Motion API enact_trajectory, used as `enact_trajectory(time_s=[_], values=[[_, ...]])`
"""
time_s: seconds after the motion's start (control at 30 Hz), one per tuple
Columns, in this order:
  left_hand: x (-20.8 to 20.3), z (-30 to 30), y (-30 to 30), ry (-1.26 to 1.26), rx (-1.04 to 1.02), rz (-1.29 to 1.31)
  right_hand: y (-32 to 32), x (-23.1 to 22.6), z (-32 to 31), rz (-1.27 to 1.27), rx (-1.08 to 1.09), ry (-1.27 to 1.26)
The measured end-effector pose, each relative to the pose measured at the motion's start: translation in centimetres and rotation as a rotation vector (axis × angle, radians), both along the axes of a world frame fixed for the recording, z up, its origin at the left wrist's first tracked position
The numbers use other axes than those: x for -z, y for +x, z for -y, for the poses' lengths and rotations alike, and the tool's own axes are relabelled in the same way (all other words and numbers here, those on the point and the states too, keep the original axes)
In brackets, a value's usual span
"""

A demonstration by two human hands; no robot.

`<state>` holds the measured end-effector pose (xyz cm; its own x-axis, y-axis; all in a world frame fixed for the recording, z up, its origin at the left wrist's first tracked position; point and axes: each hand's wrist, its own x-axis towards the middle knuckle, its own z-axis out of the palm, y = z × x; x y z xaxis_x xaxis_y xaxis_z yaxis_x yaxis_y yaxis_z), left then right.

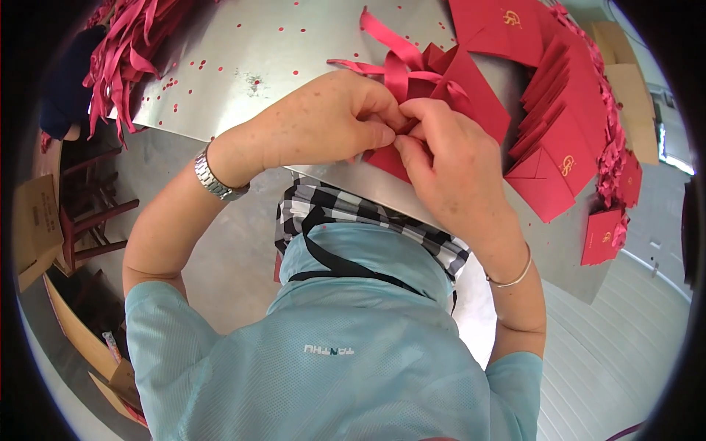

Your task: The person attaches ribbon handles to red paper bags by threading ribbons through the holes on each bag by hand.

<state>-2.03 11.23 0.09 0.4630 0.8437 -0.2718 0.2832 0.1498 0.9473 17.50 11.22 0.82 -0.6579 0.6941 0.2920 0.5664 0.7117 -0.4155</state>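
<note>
Both arms are bent and held out ahead of the torso (346,316); the left forearm (170,220) is angled forward and inward from the torso's left; the left hand (334,117) is turned back upward, its fingers curled and its thumb (376,135) pressed close; the right forearm (509,246) is pointed forward from the torso's right; the right hand (462,162) is curled inward in a pinch; the fingertips are nearly met ahead of the torso, any contact being hidden.
</note>
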Motion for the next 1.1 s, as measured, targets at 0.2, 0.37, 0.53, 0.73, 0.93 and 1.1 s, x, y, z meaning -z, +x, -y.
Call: enact_trajectory(time_s=[0.2, 0.37, 0.53, 0.73, 0.93, 1.1], values=[[-0.4, -0.6, -0.3, -0.168, 0.028, 0.057, 0.7, 1.1, -0.2, -0.073, -0.023, 0.152], [-0.2, -0.5, -0.2, -0.143, 0.096, -0.064, 0.3, 2.0, 0.3, -0.09, -0.03, 0.335], [-0.4, 0.3, 0.7, 0.124, 0.094, -0.218, 0.5, 2.5, 0.4, -0.077, -0.016, 0.431], [1.4, 1.2, 0.4, 0.528, 0.08, -0.262, 3.0, -0.2, 1.5, -0.11, 0.022, 0.434], [0.6, 2.0, 0.7, 0.618, 0.055, -0.415, 6.3, 2.8, 2.7, -0.468, 0.451, -0.338], [0.4, 3.0, -1.2, 0.776, 0.066, -0.815, 5.9, 3.1, 2.8, -0.069, 0.334, -0.104]])
